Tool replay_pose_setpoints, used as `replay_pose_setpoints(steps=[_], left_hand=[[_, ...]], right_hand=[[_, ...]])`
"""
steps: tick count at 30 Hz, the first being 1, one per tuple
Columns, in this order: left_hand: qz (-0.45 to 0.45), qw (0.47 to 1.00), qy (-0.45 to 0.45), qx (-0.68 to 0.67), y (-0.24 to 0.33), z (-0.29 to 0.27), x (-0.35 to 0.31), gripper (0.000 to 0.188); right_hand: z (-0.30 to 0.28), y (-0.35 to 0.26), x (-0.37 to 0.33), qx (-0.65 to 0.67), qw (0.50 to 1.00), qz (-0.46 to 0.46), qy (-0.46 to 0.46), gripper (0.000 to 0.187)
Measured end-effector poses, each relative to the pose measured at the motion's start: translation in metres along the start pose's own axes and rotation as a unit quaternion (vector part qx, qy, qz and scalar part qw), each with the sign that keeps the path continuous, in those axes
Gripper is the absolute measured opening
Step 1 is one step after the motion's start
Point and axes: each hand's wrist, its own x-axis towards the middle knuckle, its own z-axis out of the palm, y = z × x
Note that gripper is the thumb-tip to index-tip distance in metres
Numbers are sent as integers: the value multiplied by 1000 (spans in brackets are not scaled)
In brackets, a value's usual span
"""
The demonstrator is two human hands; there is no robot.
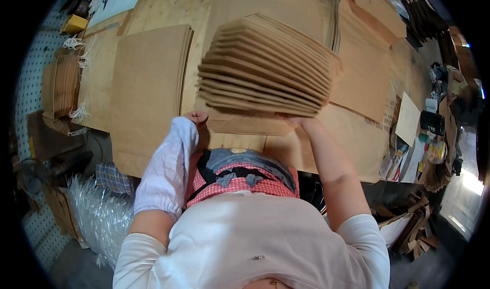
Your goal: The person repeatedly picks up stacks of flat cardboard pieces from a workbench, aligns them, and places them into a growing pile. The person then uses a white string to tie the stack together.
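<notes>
A thick stack of folded brown paper sheets is fanned out in steps in front of me, its left edges smeared by motion. My right hand is at the stack's near right edge, with its fingers partly hidden beneath the paper; it appears to grip the stack there. Beside the near left corner is my left hand, fingers curled closed; whether a paper edge is pinched in them cannot be made out. Under the fanned stack a flat brown paper piece sticks out toward me.
Flat brown paper stacks lie on the wooden table at left and right. Scissors rest on a white sheet at the far left. Tied bundles stand at the left edge; a black cup is at right.
</notes>
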Motion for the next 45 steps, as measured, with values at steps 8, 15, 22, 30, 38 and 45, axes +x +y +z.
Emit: replay_pose_setpoints(steps=[8, 15, 22, 30, 38, 45], left_hand=[[43, 947, 304, 97, 31, 74, -32, 18], [89, 970, 219, -49, 162, 118, -5, 24], [-3, 989, 85, -119, 213, 109, 29, 14], [149, 967, 105, 181, 5, -12, 3, 9], [59, 970, 234, -35, -12, 51, -2, 11], [93, 951, 220, 198, 122, 107, -34, 21]], right_hand=[[26, 36, -57, -2, 997, 77, 33, 27], [-16, -85, -89, 5, 970, 121, -211, 48], [14, -64, -20, -62, 993, -12, -100, 79], [-61, -32, 12, 25, 970, 65, -234, 45], [-9, 9, -24, -50, 998, 41, 25, 39], [-1, -19, -98, -3, 961, 183, -209, 38]])
